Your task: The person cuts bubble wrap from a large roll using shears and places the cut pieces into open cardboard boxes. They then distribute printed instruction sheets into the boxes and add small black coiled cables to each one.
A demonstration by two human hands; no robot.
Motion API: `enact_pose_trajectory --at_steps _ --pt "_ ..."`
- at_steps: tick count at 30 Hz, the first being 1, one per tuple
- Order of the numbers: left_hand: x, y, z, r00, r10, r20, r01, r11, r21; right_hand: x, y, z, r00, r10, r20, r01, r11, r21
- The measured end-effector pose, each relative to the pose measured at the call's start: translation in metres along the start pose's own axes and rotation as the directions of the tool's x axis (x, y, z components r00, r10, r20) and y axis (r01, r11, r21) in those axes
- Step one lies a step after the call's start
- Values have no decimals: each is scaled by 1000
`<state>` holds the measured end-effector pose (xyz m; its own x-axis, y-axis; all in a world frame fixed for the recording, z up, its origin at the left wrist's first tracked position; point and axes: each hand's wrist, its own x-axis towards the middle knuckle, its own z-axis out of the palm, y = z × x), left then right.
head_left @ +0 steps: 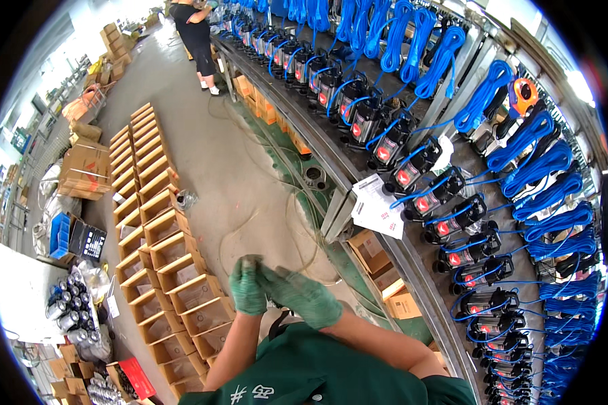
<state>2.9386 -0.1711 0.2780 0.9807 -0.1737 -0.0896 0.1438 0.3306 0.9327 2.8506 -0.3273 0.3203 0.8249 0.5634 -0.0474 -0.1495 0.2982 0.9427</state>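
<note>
Dark-green shirt is seen nearest the camera, left of the bench. Double row of open cartons is set on the floor farther left of the bench, across the aisle. Long axis is run away from the wearer; gap to the bench is narrowed toward the far end. Carton flaps are stood up; contents can't be made out.

Key relation: near part of the cartons is placed just to the left of the fingers and lower, on the side away from the bench. Left hand is the nearer one to it; right hand is set on the bench side.

Pose: both hands are gloved in green and brought together ahead of the torso, clear of the bench. Left forearm is held nearly straight out; right forearm is angled in from the bench side. Right fingers are pressed together, laid against the left glove. Left fingers are partly hidden and blurred; whether anything is pinched can't be told.

On the bench: black-and-silver pumps are lined up, printed sheets are laid at the front edge, blue cable coils are kept behind. Another person is seen standing beside the bench's far end.
</note>
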Motion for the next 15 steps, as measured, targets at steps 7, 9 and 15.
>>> enact_pose_trajectory --at_steps 7,9,15 --pt "82 65 31 945 13 328 -88 973 215 57 19 52 890 -77 450 429 -198 -881" --pt "99 59 34 990 53 129 -77 978 193 76 33 66 870 -162 465 438 -179 -881" --pt "118 67 60 895 -13 447 -228 846 483 95 -15 108 775 -488 402 205 -408 -890"
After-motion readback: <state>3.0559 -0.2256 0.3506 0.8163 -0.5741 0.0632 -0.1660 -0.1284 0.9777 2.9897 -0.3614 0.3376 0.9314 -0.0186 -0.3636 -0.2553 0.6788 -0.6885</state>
